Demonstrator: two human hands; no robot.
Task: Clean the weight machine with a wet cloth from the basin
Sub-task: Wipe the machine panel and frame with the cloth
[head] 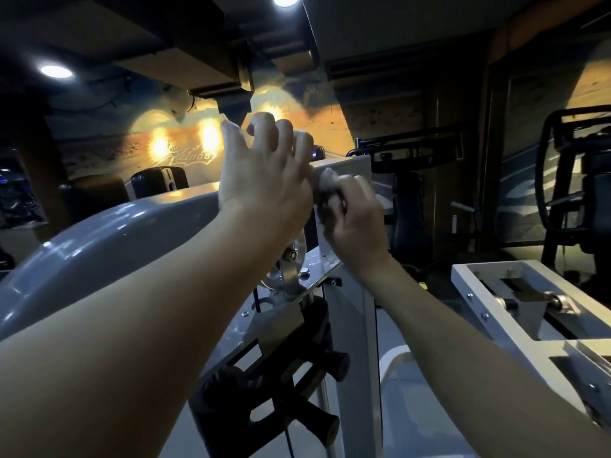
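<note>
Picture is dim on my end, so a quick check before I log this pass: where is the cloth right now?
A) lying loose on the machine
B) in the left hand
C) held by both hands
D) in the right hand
D: the right hand grips the bunched grey cloth against the machine's white frame, while the left hand, fingers spread, holds no cloth.

Ceiling lights [55, 71] glow above a dim mural wall [185, 140].
</note>
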